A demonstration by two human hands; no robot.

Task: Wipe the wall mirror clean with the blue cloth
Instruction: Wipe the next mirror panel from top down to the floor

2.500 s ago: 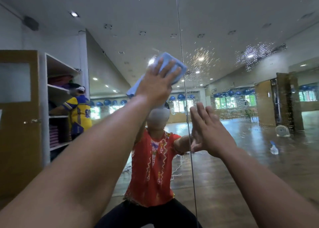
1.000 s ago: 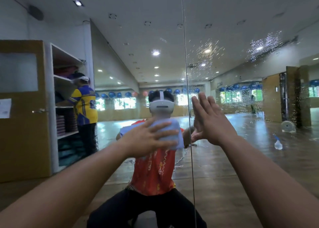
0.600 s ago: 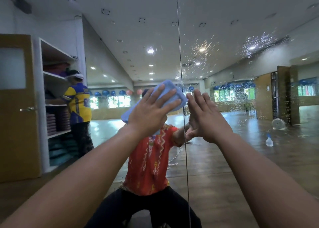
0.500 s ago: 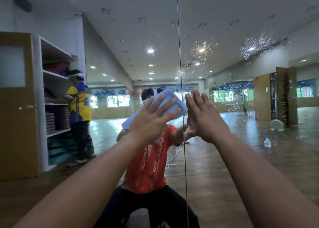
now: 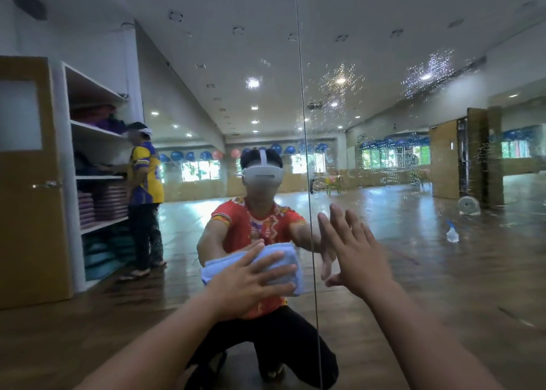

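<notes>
The wall mirror [image 5: 384, 49] fills the view, split by a vertical seam [image 5: 307, 182]. My left hand [image 5: 251, 280] presses the folded blue cloth [image 5: 283, 265] flat against the left panel, just left of the seam, with fingers spread straight over it. To the right of the seam, my right hand [image 5: 354, 250] lies flat on the right panel, fingers straight and pointing up. Water droplets speckle the right panel [image 5: 339, 82] high up and further right. My own reflection kneels behind the cloth.
Reflected in the glass are a spray bottle [image 5: 452, 233] on the wooden floor, a small fan [image 5: 468, 205], and a person [image 5: 144, 194] standing at white shelves [image 5: 97, 176] of stacked mats beside a wooden door [image 5: 26, 182].
My left hand has swept the cloth down the left panel from about head height to chest height. My right hand stays planted flat on the right panel. The view has tilted down.
</notes>
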